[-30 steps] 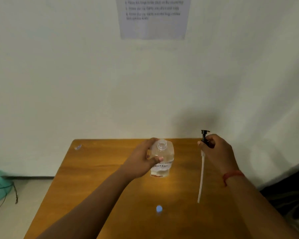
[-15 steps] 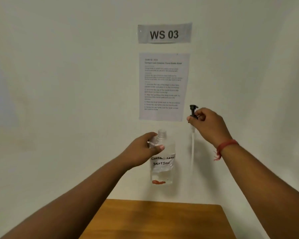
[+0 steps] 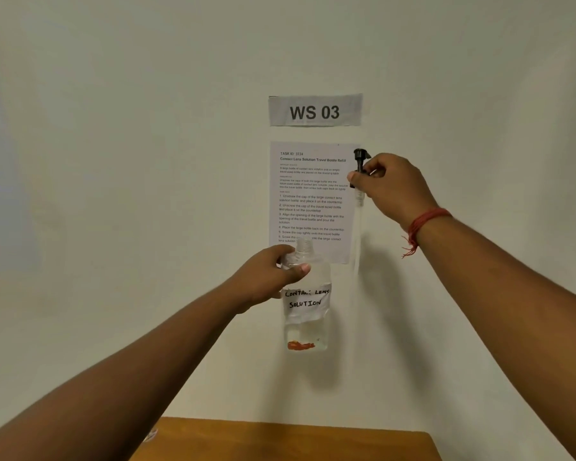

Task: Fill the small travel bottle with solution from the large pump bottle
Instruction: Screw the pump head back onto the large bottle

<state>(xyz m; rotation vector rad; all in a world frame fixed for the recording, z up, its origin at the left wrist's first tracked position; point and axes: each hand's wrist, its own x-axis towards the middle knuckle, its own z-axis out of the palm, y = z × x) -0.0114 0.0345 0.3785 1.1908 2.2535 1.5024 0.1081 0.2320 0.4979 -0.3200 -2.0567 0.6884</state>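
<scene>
My left hand (image 3: pixel 270 277) covers the shoulder of the large bottle (image 3: pixel 308 314), and the bottle's neck hides a few words in the last lines of the instruction sheet (image 3: pixel 311 201). My right hand (image 3: pixel 391 188) wraps the collar of the pump head (image 3: pixel 360 161), so its lower part is unseen; the dip tube (image 3: pixel 358 234) below is pale and blurred, and its end is hard to place. Only the far edge of the table (image 3: pixel 290 440) shows, cut by the bottom border. A small reddish thing (image 3: pixel 152 434) at its left edge, perhaps a label, is too small to tell.
</scene>
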